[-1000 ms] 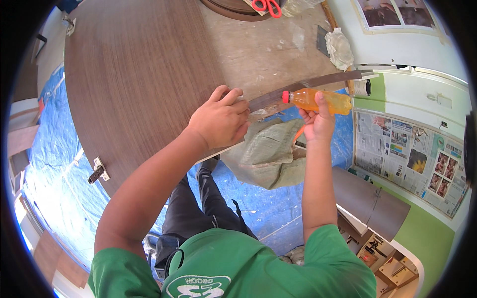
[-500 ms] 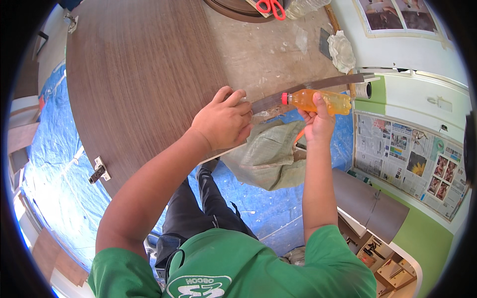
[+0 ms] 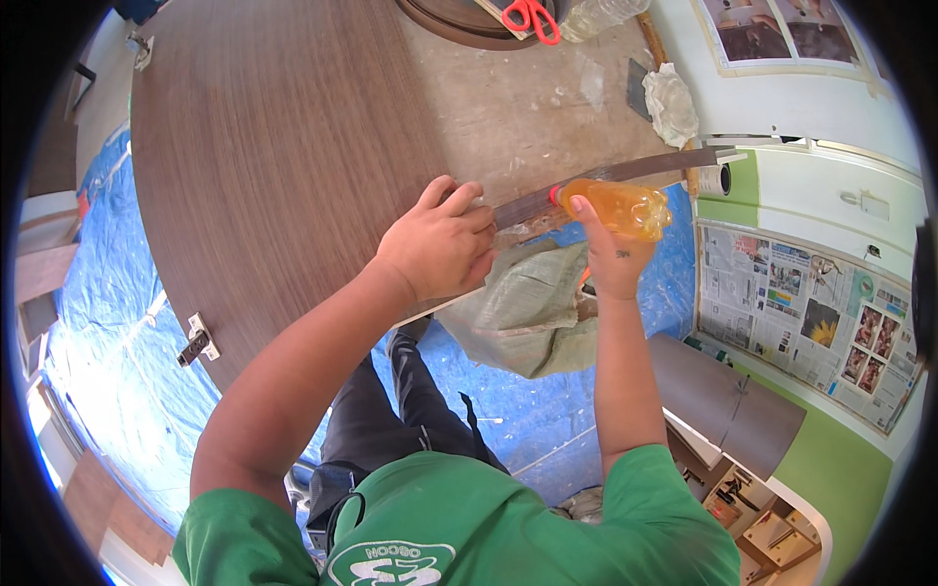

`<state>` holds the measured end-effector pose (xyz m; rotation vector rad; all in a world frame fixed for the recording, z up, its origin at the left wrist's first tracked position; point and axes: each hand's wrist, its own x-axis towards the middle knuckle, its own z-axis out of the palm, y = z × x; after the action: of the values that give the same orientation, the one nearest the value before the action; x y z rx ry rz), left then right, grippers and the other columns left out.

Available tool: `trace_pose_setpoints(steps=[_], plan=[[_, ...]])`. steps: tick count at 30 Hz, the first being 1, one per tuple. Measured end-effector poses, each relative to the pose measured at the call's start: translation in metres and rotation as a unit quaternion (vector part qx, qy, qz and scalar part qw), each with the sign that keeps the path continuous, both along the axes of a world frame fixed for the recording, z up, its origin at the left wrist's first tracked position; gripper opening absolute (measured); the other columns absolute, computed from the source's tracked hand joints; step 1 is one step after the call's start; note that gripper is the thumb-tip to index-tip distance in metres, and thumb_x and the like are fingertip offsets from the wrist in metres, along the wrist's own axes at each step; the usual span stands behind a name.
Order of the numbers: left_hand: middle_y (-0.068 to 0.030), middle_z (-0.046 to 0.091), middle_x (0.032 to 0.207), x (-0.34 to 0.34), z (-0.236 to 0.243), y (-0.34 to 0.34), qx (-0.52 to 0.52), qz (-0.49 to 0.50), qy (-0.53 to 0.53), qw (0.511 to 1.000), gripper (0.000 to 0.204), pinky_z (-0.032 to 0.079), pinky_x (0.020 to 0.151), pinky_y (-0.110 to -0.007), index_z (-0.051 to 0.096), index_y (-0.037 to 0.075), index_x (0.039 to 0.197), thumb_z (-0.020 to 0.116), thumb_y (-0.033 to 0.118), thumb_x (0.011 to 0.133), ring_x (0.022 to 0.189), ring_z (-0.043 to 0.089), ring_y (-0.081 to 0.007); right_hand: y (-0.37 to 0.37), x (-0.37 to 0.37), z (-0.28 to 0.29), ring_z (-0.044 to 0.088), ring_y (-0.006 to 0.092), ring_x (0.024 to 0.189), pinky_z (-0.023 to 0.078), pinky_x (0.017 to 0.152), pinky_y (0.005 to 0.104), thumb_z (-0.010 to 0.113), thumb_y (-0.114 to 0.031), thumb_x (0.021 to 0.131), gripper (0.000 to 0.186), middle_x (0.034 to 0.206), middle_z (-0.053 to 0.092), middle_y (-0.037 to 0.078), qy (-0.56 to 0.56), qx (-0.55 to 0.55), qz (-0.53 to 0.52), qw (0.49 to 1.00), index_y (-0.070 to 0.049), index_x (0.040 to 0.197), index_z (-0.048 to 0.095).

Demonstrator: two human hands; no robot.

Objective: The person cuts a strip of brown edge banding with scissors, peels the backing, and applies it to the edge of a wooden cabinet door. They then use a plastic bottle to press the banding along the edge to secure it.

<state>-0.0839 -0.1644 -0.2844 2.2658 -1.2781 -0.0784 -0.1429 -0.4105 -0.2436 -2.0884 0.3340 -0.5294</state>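
My right hand (image 3: 618, 252) is wrapped round a clear plastic bottle (image 3: 611, 202) of orange liquid. The bottle lies nearly level, its red cap (image 3: 555, 195) pointing left toward the panel's edge. My left hand (image 3: 440, 237) is closed at the right edge of a large brown wood-grain panel (image 3: 293, 146). Its fingers curl over something mostly hidden, of which a small pale bit shows by the fingertips. A dark brown edging strip (image 3: 635, 169) runs from near my left hand to the right, behind the bottle.
Red-handled scissors (image 3: 532, 20), a coil of brown strip (image 3: 459, 24) and a crumpled white cloth (image 3: 672, 105) lie on the worktop (image 3: 528, 107). Below hangs a greenish woven sack (image 3: 523, 313) over blue sheeting (image 3: 528, 420). Metal hinges (image 3: 198, 340) sit on the panel's left edge.
My right hand has turned over the bottle, so its back now shows, and the bottle's base has swung lower and closer. The left hand has hardly moved.
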Motion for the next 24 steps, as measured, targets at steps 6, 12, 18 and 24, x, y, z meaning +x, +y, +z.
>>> trace_pose_setpoints(steps=[6,12,18,24], plan=[[0.0039,0.070,0.119,0.000,0.001,0.000,0.006,-0.001,-0.001,1.000,0.031,0.035,0.119,-0.046,0.080,0.011,0.110,0.067,0.034,0.093,0.133,0.050,-0.0239,0.016,0.002,0.000,0.069,0.0118,0.081,0.056,0.077,0.0288,0.090,-0.009,0.086,0.019,0.095,0.077,0.003,-0.015,-0.025,0.023,0.999,-0.001,0.099,0.079],[0.0045,0.070,0.118,0.000,0.002,-0.001,0.004,0.002,-0.001,1.000,0.031,0.035,0.119,-0.046,0.080,0.011,0.109,0.067,0.034,0.093,0.132,0.050,-0.0234,0.015,0.003,0.015,0.068,0.0105,0.083,0.053,0.076,0.0260,0.086,-0.004,0.089,0.014,0.097,0.075,0.002,0.047,0.057,-0.001,0.997,0.002,0.097,0.075],[0.0043,0.070,0.118,0.000,0.001,-0.002,0.002,0.003,0.001,1.000,0.031,0.035,0.119,-0.046,0.080,0.011,0.109,0.068,0.035,0.093,0.133,0.050,-0.0235,0.011,0.012,0.025,0.068,0.0103,0.085,0.053,0.076,0.0261,0.086,-0.003,0.088,0.015,0.096,0.075,0.002,0.107,0.051,-0.057,0.991,0.001,0.098,0.075],[0.0039,0.071,0.119,0.000,0.004,-0.001,0.002,0.001,0.012,1.000,0.031,0.035,0.120,-0.047,0.081,0.011,0.108,0.068,0.034,0.092,0.133,0.050,-0.0242,0.031,-0.003,0.017,0.072,0.0123,0.082,0.057,0.076,0.0290,0.090,-0.009,0.085,0.018,0.094,0.079,0.004,0.040,-0.004,-0.004,0.999,-0.001,0.096,0.079]])
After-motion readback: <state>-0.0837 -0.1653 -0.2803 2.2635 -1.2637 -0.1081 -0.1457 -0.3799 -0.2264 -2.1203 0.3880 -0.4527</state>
